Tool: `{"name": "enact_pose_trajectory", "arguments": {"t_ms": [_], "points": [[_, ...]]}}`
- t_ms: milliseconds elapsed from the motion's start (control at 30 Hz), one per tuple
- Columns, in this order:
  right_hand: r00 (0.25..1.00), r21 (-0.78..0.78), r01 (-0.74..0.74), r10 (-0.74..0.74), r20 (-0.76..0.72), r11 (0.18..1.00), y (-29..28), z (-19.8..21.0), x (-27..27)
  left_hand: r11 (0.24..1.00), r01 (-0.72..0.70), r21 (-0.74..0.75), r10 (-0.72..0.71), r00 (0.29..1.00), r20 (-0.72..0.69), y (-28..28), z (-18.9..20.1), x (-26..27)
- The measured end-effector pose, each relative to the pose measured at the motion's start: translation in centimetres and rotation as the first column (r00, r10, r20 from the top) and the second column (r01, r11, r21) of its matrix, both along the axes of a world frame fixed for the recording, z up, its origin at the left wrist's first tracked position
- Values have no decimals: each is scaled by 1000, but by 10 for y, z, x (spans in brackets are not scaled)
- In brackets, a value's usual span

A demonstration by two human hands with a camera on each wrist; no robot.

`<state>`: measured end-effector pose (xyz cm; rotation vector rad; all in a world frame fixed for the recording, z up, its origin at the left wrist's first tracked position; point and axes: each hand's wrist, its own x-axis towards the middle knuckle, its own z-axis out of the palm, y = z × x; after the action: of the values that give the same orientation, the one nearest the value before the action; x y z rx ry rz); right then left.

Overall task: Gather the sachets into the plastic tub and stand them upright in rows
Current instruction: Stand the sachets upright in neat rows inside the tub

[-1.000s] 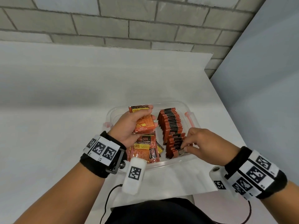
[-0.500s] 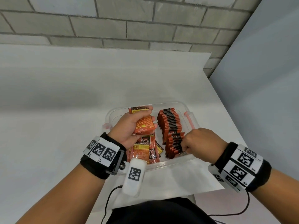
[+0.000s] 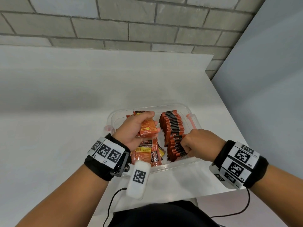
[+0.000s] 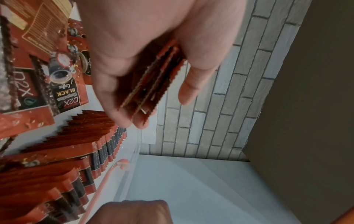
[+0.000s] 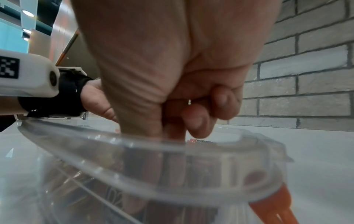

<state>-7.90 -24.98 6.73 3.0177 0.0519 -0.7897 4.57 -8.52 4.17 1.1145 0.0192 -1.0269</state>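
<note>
A clear plastic tub [image 3: 193,114] stands on the white table. On its right side a row of orange-and-black sachets [image 3: 172,123] stands upright. Loose sachets [image 3: 147,154] lie flat on the left side. My left hand [image 3: 139,126] hovers over the left side and grips a small stack of sachets [image 3: 148,128]; the stack's edges [image 4: 151,84] show in the left wrist view. My right hand [image 3: 195,145] is curled at the near end of the row, thumb and fingers pinching the nearest sachets. In the right wrist view its fingers [image 5: 195,119] dip behind the tub rim [image 5: 172,151].
Orange latch clips sit on the tub's right side [image 3: 191,119] and left side [image 3: 108,127]. The table's right edge [image 3: 229,112] runs close to the tub, beside a grey panel. A brick wall stands behind. Bare tabletop stretches left and beyond the tub.
My right hand has turned from a fingertip pinch into a curled fist at the near end of the row. The left hand has kept its stack almost still.
</note>
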Motion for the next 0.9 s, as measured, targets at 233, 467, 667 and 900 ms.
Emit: {"name": "enact_pose_trajectory", "arguments": {"t_ms": [233,467,667,900], "points": [[994,119,108,-108,-5,987,-10,-1,-1,988,83,130,-79,996,-34,-11,-4,-6],[990,149,136,-138,-2,979,-12,-3,-3,970,132,203,-123,991,-56,-18,-2,-10],[989,136,145,-142,-29,980,-14,-4,-4,955,144,259,-133,989,-60,-23,-3,-12],[987,115,155,-149,-53,981,-12,-5,-3,951,152,268,-139,988,-68,-25,1,-13]]}}
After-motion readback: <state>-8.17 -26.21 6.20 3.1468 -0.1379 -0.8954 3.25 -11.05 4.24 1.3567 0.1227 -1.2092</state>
